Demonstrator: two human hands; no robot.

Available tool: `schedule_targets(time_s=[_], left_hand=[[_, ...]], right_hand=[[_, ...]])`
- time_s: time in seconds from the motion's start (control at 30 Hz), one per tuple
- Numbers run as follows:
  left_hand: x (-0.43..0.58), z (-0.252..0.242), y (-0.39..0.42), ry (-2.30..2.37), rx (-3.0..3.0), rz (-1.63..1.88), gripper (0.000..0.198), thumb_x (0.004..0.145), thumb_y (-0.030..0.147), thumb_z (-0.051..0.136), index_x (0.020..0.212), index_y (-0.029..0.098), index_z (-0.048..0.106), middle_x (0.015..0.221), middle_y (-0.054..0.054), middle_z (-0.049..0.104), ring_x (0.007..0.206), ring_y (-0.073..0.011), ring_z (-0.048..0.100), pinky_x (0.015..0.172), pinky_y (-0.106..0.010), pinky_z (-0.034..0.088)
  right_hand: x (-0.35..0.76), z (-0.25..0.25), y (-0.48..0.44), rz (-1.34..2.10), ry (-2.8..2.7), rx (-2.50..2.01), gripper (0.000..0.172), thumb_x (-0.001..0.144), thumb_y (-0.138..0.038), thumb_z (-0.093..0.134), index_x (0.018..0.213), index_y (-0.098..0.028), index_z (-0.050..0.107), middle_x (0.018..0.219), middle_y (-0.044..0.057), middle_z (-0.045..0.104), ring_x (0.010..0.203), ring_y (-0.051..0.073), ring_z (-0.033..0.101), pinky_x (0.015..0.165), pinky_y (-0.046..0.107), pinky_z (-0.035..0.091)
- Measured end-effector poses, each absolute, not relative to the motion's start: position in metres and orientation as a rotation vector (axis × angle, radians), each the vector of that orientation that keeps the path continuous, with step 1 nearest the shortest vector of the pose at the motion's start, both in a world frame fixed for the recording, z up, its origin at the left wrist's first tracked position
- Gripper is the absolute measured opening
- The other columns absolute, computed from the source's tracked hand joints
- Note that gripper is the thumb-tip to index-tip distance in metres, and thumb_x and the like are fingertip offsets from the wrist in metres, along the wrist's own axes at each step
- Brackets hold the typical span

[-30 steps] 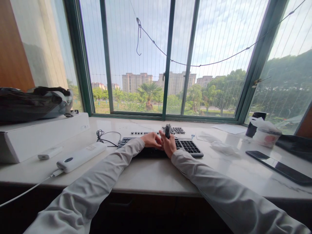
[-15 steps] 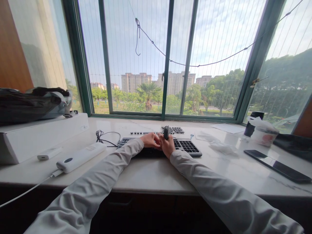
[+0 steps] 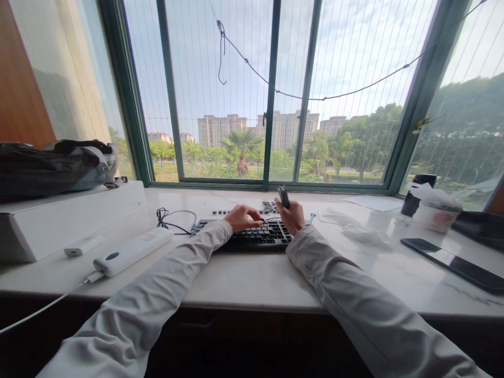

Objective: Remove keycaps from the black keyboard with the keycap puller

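A black keyboard lies on the white marble-look sill, some of its key places without caps. Over its middle, my left hand pinches a small black keycap between thumb and fingertips. My right hand is closed round a dark-handled tool, whose handle points up; its working end is hidden. That hand stands over the keyboard's right part, apart from the left. Behind the keyboard, loose black keycaps lie in rows, partly covered by my hands.
At left are a white power bank with a cable, a small white device, a coiled black cord and a white box. At right lie a phone, clear plastic wrapping and a bagged tub.
My right hand has moved right with the tool, away from my left hand, uncovering the keyboard's middle. A keycap now shows at my left fingertips. The view has shifted slightly.
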State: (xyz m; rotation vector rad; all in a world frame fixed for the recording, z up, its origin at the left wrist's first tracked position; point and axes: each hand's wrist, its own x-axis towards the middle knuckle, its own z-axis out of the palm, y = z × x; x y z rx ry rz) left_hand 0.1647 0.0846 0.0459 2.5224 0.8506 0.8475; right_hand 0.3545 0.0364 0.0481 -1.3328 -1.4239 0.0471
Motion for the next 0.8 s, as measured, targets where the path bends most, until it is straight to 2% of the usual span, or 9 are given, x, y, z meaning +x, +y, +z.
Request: schedule_targets(time_s=[0.07,0.17,0.47,0.7,0.8], left_hand=[[0.164,0.046,0.083,0.889,2.571,0.975,0.029,0.072,0.041,0.067,0.086,0.016,0.073,0.084,-0.004,0.073,0.080,-0.0177,0.065,0.075,-0.026,0.047],[0.163,0.047,0.079,0.980,2.649,1.068,0.026,0.071,0.040,0.067,0.085,0.020,0.073,0.085,-0.002,0.073,0.083,-0.0188,0.066,0.078,-0.027,0.047],[0.165,0.048,0.072,1.212,2.741,1.051,0.025,0.071,0.040,0.065,0.089,0.024,0.071,0.089,0.001,0.073,0.086,-0.0207,0.066,0.080,-0.028,0.046],[0.162,0.048,0.076,1.407,2.766,1.035,0.027,0.074,0.040,0.060,0.097,0.025,0.063,0.085,0.002,0.073,0.079,-0.0223,0.065,0.073,-0.031,0.045],[0.160,0.048,0.079,1.504,2.746,1.003,0.026,0.077,0.041,0.057,0.098,0.025,0.061,0.086,0.001,0.072,0.079,-0.0223,0.065,0.072,-0.030,0.044]], right_hand=[[0.356,0.047,0.034,-0.199,-1.600,-1.515,0.038,0.085,-0.046,0.047,0.064,-0.019,0.063,0.064,0.006,0.064,0.065,0.017,0.057,0.059,0.026,0.033],[0.353,0.046,0.031,-0.288,-1.763,-1.675,0.031,0.087,-0.042,0.046,0.083,-0.025,0.071,0.083,0.005,0.071,0.081,0.019,0.063,0.066,0.025,0.035],[0.351,0.041,0.034,-0.289,-1.946,-1.663,0.026,0.086,-0.042,0.049,0.093,-0.031,0.071,0.088,0.002,0.072,0.084,0.019,0.064,0.065,0.024,0.036],[0.375,0.060,0.032,-0.443,-1.673,-2.004,0.032,0.086,-0.037,0.045,0.091,-0.020,0.071,0.090,0.013,0.069,0.084,0.024,0.063,0.072,0.032,0.039],[0.392,0.064,0.034,-0.403,-1.576,-2.113,0.031,0.084,-0.036,0.047,0.092,-0.016,0.070,0.090,0.015,0.068,0.086,0.026,0.064,0.074,0.035,0.041]])
